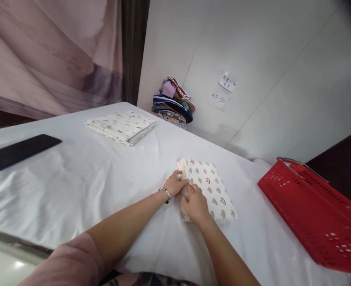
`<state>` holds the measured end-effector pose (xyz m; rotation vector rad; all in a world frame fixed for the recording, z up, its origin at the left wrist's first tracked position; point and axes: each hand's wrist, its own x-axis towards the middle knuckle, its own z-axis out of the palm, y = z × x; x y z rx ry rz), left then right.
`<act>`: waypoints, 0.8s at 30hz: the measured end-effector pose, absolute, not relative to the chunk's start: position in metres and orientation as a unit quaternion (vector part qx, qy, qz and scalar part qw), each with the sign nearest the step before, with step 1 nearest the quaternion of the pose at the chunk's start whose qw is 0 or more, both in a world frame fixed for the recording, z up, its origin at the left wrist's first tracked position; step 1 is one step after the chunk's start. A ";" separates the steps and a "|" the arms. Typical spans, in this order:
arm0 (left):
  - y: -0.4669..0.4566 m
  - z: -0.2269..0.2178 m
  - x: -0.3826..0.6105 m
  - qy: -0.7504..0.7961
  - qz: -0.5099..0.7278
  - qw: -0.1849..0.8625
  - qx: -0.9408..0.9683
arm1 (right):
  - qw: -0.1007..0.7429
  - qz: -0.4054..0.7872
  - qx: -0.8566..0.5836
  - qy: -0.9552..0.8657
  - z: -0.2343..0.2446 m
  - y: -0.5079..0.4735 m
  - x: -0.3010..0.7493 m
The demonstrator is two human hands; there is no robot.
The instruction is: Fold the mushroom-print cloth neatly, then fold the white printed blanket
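Note:
A folded cream cloth printed with grey and red shapes lies on the white-covered table. My left hand, with a bracelet at the wrist, pinches the cloth's layered left edge. Just below it, my right hand is closed on the same edge, resting on the cloth's near left corner. Both hands touch each other at the fold.
A second folded patterned cloth lies at the far left. A black phone rests at the left edge. A red plastic basket stands at the right. A pile of colourful clothes sits against the wall.

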<state>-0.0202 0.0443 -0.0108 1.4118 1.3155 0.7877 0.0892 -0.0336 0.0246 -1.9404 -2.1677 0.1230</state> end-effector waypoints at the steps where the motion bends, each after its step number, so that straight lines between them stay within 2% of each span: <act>1: 0.045 -0.011 -0.020 0.546 0.326 0.501 0.587 | 0.116 0.041 -0.661 -0.740 0.025 -0.034 0.089; 8: 0.046 -0.013 -0.019 0.548 0.326 0.502 0.584 | 0.144 0.028 -0.651 -0.745 0.023 -0.038 0.089; 14: 0.044 -0.010 -0.019 0.534 0.320 0.529 0.576 | 0.181 0.070 -0.649 -0.735 0.023 -0.031 0.095; 24: 0.047 -0.019 -0.017 0.529 0.325 0.519 0.588 | 0.225 0.120 -0.640 -0.725 0.022 -0.020 0.104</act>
